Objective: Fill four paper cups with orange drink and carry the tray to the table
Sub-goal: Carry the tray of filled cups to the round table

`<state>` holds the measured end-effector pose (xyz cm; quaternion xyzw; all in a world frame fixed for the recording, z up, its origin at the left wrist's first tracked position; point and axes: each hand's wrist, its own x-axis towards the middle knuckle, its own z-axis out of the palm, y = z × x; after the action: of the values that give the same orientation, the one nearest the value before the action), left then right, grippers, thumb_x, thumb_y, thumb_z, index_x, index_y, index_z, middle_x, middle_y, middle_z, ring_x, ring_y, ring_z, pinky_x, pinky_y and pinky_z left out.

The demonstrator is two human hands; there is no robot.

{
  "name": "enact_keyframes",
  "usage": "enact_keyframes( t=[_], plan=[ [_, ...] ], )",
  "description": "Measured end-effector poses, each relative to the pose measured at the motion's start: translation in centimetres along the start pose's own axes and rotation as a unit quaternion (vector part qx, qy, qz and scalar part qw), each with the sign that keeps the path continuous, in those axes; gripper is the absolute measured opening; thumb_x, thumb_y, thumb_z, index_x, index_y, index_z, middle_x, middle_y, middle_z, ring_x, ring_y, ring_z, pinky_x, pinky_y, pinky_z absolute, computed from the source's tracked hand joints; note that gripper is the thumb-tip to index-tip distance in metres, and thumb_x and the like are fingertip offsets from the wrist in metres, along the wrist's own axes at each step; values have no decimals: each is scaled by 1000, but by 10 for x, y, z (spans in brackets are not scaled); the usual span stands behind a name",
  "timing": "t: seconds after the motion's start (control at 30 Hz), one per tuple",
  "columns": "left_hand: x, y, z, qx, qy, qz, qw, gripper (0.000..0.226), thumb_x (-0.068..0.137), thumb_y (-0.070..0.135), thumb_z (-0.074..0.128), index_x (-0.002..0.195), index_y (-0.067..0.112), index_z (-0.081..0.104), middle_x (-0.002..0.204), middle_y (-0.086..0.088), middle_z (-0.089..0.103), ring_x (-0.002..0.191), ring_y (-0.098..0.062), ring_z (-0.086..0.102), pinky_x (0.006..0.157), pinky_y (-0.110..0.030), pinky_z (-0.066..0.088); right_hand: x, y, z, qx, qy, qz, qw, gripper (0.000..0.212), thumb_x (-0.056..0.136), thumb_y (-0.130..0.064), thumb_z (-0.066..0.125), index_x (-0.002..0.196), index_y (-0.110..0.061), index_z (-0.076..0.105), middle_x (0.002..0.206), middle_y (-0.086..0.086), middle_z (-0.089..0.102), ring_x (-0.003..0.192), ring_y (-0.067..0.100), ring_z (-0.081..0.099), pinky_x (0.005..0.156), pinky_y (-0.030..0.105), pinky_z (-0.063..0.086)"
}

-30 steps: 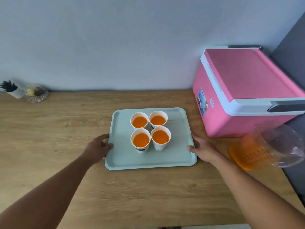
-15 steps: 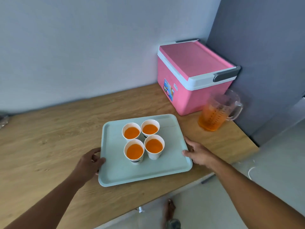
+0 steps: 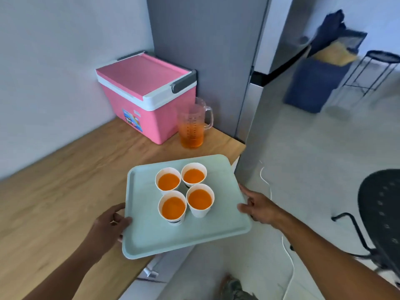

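The pale green tray (image 3: 149, 239) is held at both short ends, its near part hanging past the front edge of the wooden counter (image 3: 65, 180) and its far corner over the counter's end, so the carry is the step in hand. The left hand (image 3: 108, 226) grips the left rim with the thumb lying on top and the fingers curled under; the right hand (image 3: 257, 207) holds the right rim, thumb on top and fingers under or along the edge, though blur makes the exact finger placement hard to read. All four paper cups (image 3: 185, 192) stand upright, bunched and touching near the middle of the tray, each filled with orange drink close to the brim. With levels that high, the tray wants to stay flat, both hands rising and turning together, with slow steps and no sudden stop that would send liquid over the rims; the clustered cups help balance, but a tilt would slide them as a group. Behind, on the counter, a pink cooler box (image 3: 147, 98) sits against the wall with a clear pitcher (image 3: 192, 126) just beside it, partly full of orange drink. To the right stands a tall grey cabinet or fridge (image 3: 207, 50) near the tray's far corner. On the floor a white cable (image 3: 287, 252) trails across the path, and a black office chair (image 3: 381, 213) stands near the right arm; both look like things to step around
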<state>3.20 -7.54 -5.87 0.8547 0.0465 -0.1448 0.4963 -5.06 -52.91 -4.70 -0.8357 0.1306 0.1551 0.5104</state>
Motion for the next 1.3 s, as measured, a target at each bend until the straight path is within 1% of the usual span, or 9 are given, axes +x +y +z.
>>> enact_keyframes(
  t=[0.2,0.43,0.57,0.67,0.77,0.9,1.03,1.2,1.3],
  plan=[
    [16,65,87,40,-114,43,992,40,91,3,72,128,18,67,79,-16,59,62,-22,62,50,-28,56,-81,79,-53,24,112,71,991,73,98,-21,73,155,-47,35,68,2,39,49,6,41,49,19,41],
    [5,152,223,68,-237,115,962,36,92,6,71,121,26,66,84,-21,61,68,-25,63,53,-30,56,-190,160,-117,90,214,128,964,68,99,-20,71,148,-54,39,73,2,36,56,8,41,50,19,41],
    [-20,194,306,71,-307,126,941,32,92,11,73,112,36,66,88,-19,64,77,-29,68,59,-36,59,-256,202,-151,115,280,142,942,68,99,-18,70,136,-67,41,62,-8,47,52,4,44,52,20,42],
    [-35,217,369,76,-349,129,925,26,93,11,71,115,25,69,92,-8,72,86,-29,71,60,-37,59,-302,232,-174,142,310,152,928,71,97,-19,72,140,-67,42,98,13,70,80,16,60,66,25,52],
    [-52,236,431,87,-387,127,909,29,94,12,71,121,21,66,103,-7,76,91,-28,74,61,-37,59,-346,260,-191,190,345,156,906,70,99,-3,67,139,-55,45,122,-17,75,108,5,71,84,18,55],
    [-82,257,507,113,-390,166,899,37,91,9,73,126,20,66,95,-17,71,80,-29,71,54,-28,59,-400,290,-208,197,377,200,883,69,100,-4,67,141,-54,44,104,-31,75,91,-12,70,82,18,59],
    [-105,278,567,137,-428,213,867,39,91,7,72,128,22,67,76,-13,64,62,-21,65,50,-30,56,-444,307,-217,176,393,236,871,65,103,-9,62,152,-44,35,91,-16,58,51,-14,56,48,9,41],
    [-120,299,631,157,-470,243,834,42,92,7,71,117,40,67,72,-10,61,62,-22,65,65,-50,63,-476,339,-226,162,434,289,838,69,101,-22,68,144,-58,29,79,5,41,62,15,42,47,15,40],
    [-128,311,663,163,-488,251,820,44,93,8,70,121,41,64,70,-6,59,56,-15,64,57,-37,61,-483,359,-232,179,448,317,817,73,99,-24,69,147,-59,25,79,9,39,62,17,41,45,17,39]
  ],
)
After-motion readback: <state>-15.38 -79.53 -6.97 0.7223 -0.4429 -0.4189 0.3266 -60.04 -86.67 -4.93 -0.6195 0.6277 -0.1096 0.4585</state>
